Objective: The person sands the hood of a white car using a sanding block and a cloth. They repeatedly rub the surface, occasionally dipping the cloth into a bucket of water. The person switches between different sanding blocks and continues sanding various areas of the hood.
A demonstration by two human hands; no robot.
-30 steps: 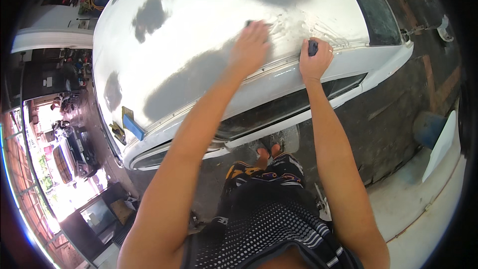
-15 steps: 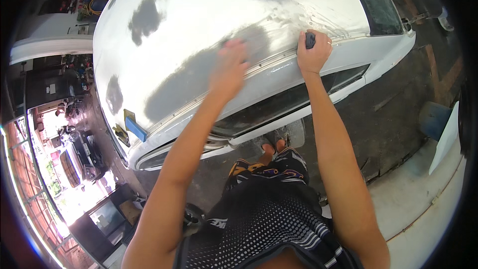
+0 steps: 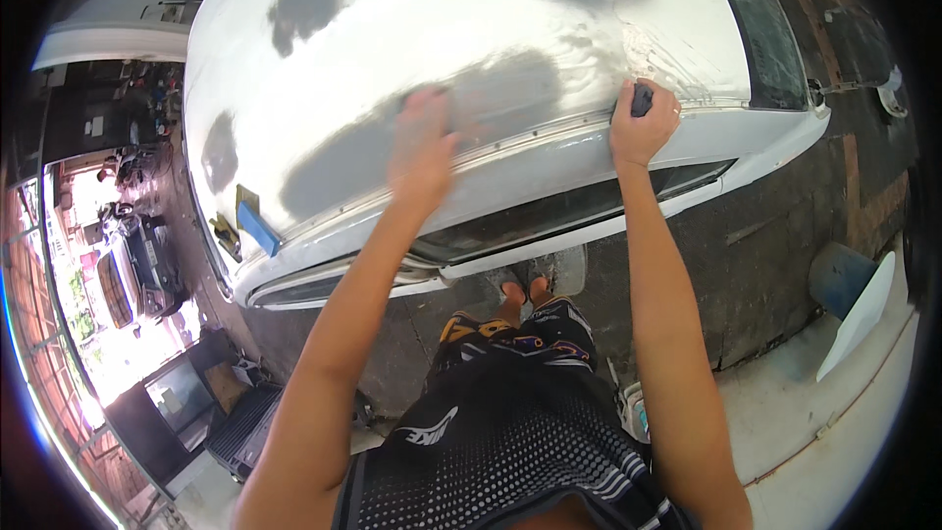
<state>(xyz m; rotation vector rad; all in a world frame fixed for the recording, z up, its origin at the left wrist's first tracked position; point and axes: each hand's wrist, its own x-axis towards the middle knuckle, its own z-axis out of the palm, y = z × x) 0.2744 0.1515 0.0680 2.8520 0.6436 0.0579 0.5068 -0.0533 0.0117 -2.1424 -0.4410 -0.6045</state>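
A white car roof (image 3: 422, 10) lies in front of me, marked with dull grey patches. My left hand (image 3: 424, 142) is on or just above the long grey patch (image 3: 343, 162) near the roof's side edge. Motion smears its fingers, and I cannot make out whether anything is under them. At the roof edge to the right, my right hand (image 3: 645, 126) grips a small dark block (image 3: 642, 100). Just beyond it, the roof surface looks wet and streaked (image 3: 653, 49).
A blue block (image 3: 258, 229) and a yellow-and-dark item (image 3: 227, 235) rest at the roof's left corner. The car's side window (image 3: 530, 213) runs below the roof edge. A blue bucket-like container (image 3: 840, 277) stands at right. Another vehicle (image 3: 147, 270) is parked far left.
My left hand has moved left along the grey patch. My right hand stays at the roof edge with the dark block. The whole view has shifted slightly.
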